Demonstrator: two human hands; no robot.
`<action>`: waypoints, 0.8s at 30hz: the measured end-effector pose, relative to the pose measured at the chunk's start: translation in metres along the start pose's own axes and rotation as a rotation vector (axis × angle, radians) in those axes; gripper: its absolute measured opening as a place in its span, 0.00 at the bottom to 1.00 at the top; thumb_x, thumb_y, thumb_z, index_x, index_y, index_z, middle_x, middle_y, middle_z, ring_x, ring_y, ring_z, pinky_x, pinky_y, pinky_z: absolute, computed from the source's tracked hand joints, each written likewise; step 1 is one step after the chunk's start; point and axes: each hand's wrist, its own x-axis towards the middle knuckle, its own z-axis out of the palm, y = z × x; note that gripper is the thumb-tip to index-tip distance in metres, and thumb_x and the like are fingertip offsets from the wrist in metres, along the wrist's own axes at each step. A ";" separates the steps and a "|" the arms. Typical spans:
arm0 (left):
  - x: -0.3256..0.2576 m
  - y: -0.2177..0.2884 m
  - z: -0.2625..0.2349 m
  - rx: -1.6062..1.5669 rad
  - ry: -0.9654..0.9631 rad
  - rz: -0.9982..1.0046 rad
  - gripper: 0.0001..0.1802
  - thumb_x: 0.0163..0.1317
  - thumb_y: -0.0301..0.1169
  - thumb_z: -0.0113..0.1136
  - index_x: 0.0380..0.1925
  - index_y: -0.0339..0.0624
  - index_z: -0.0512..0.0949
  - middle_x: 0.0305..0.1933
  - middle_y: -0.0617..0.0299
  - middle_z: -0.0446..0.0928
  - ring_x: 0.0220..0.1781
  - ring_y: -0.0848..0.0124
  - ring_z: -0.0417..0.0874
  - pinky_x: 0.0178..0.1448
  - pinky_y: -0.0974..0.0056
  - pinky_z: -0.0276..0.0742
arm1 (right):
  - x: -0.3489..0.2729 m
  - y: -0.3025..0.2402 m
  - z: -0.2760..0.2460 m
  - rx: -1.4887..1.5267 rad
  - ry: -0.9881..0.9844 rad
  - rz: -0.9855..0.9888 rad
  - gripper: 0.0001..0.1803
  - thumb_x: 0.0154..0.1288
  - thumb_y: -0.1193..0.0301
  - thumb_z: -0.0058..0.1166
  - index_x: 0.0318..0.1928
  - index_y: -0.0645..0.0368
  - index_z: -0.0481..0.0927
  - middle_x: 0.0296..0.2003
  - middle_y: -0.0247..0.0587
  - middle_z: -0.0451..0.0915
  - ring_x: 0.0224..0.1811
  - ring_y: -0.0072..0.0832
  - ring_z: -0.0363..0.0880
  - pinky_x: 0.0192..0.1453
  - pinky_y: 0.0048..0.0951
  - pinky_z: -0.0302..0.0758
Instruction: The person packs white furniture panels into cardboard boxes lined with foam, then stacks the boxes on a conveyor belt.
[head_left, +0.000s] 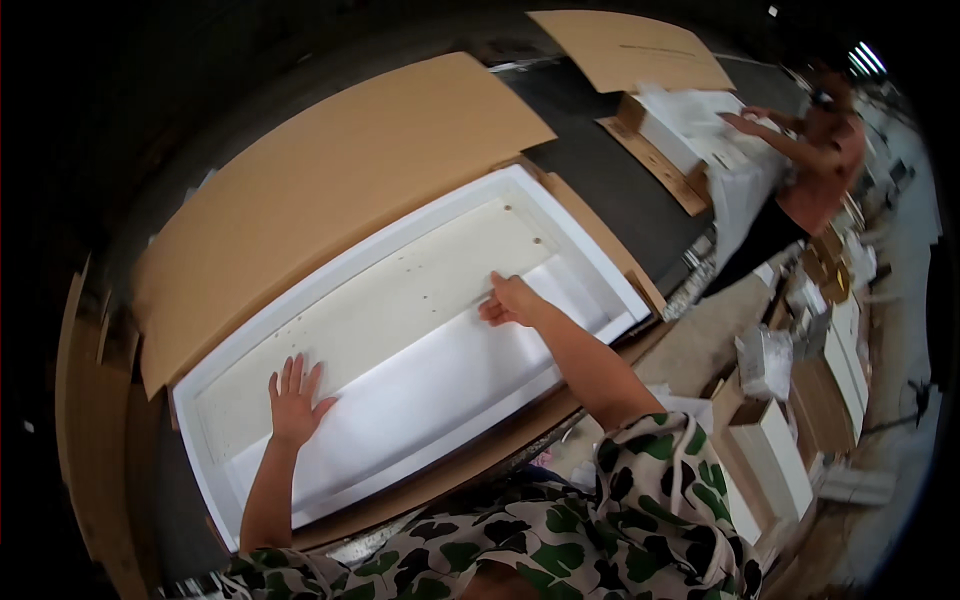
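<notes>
The cream panel (375, 315) is lying far-side in the white foam tray (425, 405), running near-left to far-right; I'm holding my left hand (295, 404) spread nearer its left end, right hand (512, 300) loosely open at its near edge.

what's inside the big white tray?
An off-white panel with small dark spots lies along the far side of the white tray; the nearer strip shows bare white. The left hand and right hand cover small patches. Anything under the panel is hidden.

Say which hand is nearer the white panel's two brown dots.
Right: the right hand is below the brown dots in the picture; the left hand is farther off, toward the left end of the panel.
</notes>
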 end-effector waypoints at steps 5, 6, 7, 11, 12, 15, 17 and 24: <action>-0.011 -0.022 0.039 0.092 0.081 0.035 0.34 0.58 0.47 0.52 0.63 0.46 0.59 0.68 0.48 0.53 0.69 0.49 0.52 0.66 0.42 0.49 | -0.004 -0.012 0.000 -0.401 -0.086 -0.110 0.29 0.69 0.54 0.34 0.37 0.75 0.70 0.29 0.52 0.78 0.18 0.35 0.76 0.20 0.34 0.75; -0.011 -0.018 0.037 0.096 0.066 0.029 0.34 0.60 0.48 0.50 0.63 0.45 0.59 0.68 0.48 0.53 0.69 0.49 0.52 0.67 0.42 0.48 | -0.011 -0.019 -0.002 -0.501 -0.030 -0.170 0.28 0.67 0.55 0.38 0.32 0.74 0.72 0.27 0.50 0.77 0.17 0.33 0.76 0.19 0.34 0.74; -0.007 -0.014 0.040 0.099 0.049 0.030 0.33 0.61 0.46 0.49 0.63 0.45 0.58 0.68 0.48 0.53 0.69 0.49 0.51 0.67 0.43 0.48 | -0.019 -0.027 -0.011 -0.589 -0.063 -0.222 0.25 0.65 0.57 0.41 0.33 0.73 0.72 0.26 0.48 0.77 0.17 0.31 0.76 0.19 0.32 0.74; -0.011 -0.008 0.048 0.105 0.033 0.014 0.33 0.63 0.45 0.47 0.64 0.42 0.56 0.68 0.47 0.52 0.69 0.49 0.51 0.67 0.45 0.48 | -0.135 -0.051 -0.036 -0.617 -0.181 -0.692 0.18 0.63 0.58 0.46 0.33 0.63 0.75 0.25 0.42 0.78 0.27 0.28 0.79 0.33 0.30 0.73; -0.012 -0.003 0.049 0.099 0.028 -0.042 0.33 0.63 0.45 0.47 0.64 0.41 0.55 0.68 0.47 0.51 0.69 0.49 0.52 0.68 0.45 0.48 | -0.168 -0.047 -0.054 -0.536 -0.172 -0.803 0.18 0.63 0.57 0.48 0.32 0.62 0.75 0.24 0.40 0.77 0.26 0.26 0.78 0.34 0.29 0.72; -0.003 0.012 0.055 0.077 -0.011 -0.151 0.29 0.65 0.41 0.45 0.62 0.36 0.57 0.66 0.42 0.55 0.66 0.45 0.56 0.67 0.49 0.53 | -0.242 -0.012 -0.152 -0.450 -0.025 -0.858 0.13 0.65 0.61 0.49 0.36 0.59 0.75 0.25 0.36 0.77 0.29 0.21 0.77 0.33 0.25 0.72; -0.017 -0.005 0.060 0.042 -0.047 -0.260 0.26 0.65 0.38 0.46 0.58 0.32 0.63 0.60 0.41 0.63 0.62 0.48 0.62 0.64 0.53 0.59 | -0.250 0.037 -0.223 -0.138 0.209 -0.774 0.14 0.65 0.61 0.48 0.33 0.60 0.75 0.24 0.33 0.76 0.27 0.20 0.76 0.32 0.24 0.72; 0.173 0.139 0.009 -0.562 0.231 -0.503 0.20 0.63 0.36 0.52 0.47 0.28 0.74 0.48 0.45 0.75 0.50 0.60 0.75 0.57 0.61 0.69 | -0.294 0.321 -0.455 -0.360 1.133 0.231 0.16 0.57 0.60 0.48 0.32 0.62 0.79 0.33 0.56 0.79 0.38 0.50 0.78 0.45 0.43 0.73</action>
